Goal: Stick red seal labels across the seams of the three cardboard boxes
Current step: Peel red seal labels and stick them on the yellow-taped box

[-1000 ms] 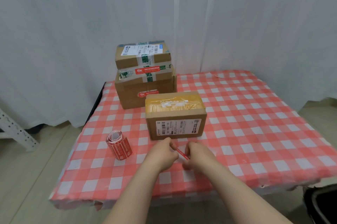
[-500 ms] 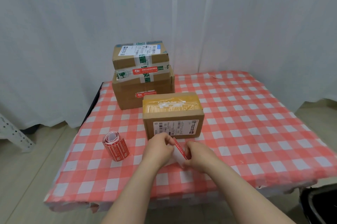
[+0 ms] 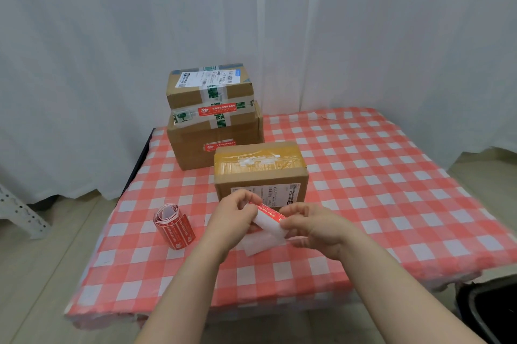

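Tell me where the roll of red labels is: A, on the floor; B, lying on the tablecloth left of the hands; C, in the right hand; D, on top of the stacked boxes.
B: the roll of red labels lies on the checked tablecloth, to the left of the left hand and right hand, which pinch a single label with its white backing.

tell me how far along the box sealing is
Done, apparently: the stacked back boxes carry two red labels. In hand: left hand and right hand pinch a loose label partly off its white backing. Left: the front box shows no red label.
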